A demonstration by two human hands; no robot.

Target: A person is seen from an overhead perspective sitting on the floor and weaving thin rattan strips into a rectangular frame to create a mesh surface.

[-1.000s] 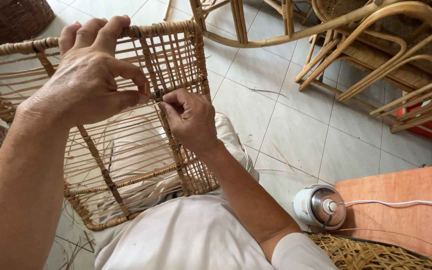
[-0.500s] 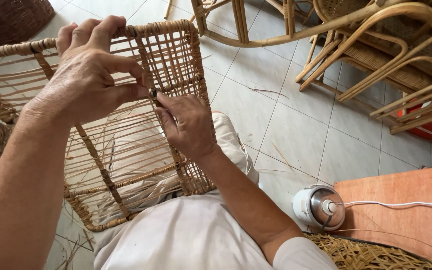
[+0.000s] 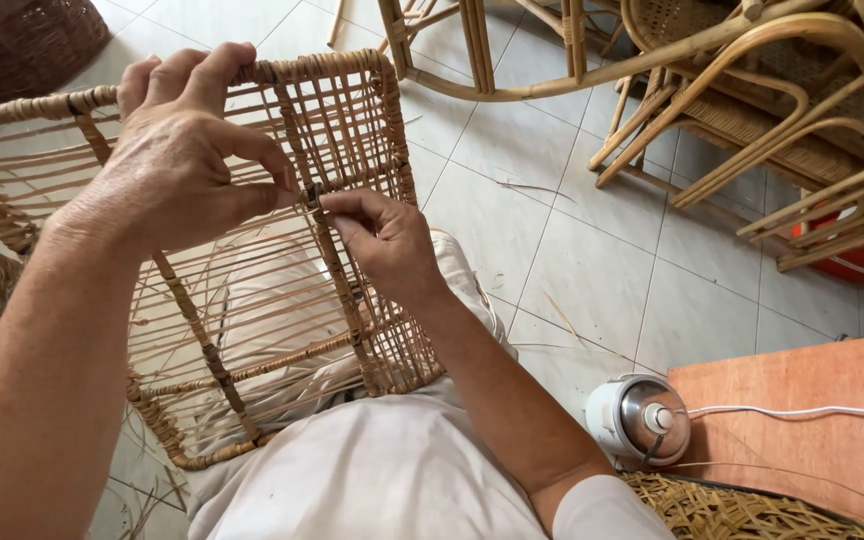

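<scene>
Scene: A person seated over pale floor tiles (image 3: 572, 260) weaves cane into a rattan frame (image 3: 252, 250) resting across the lap, seen from above.
Left hand: The left hand (image 3: 187, 160) reaches over the frame's far rail, thumb and forefinger pinched narrow on a thin cane strand (image 3: 310, 192) at a crossing near the frame's middle; the other fingers curl over the top edge.
Right hand: The right hand (image 3: 382, 240) comes up from the near side, its fingertips closed on the same strand, touching the left hand's fingertips at that crossing.
The work: The frame stands tilted on the lap, between the two forearms, its far rail wrapped in cane binding.
Done so far: Judging by the pattern, the right-hand part of the panel carries a dense grid of crossed strands, and long parallel strands already run across the left part.
Left to do: The left part looks open, with only one direction of strands laid and wide gaps showing the light trousers beneath; the crossing weave there appears not yet done.
Surroundings: Unfinished rattan chair frames (image 3: 752, 110) are stacked far right. A dark woven basket (image 3: 22, 45) sits far left. A small white appliance (image 3: 640, 420) with a white cord (image 3: 802, 410) lies near right, beside an orange board (image 3: 812, 430). Cane scraps litter the tiles.
</scene>
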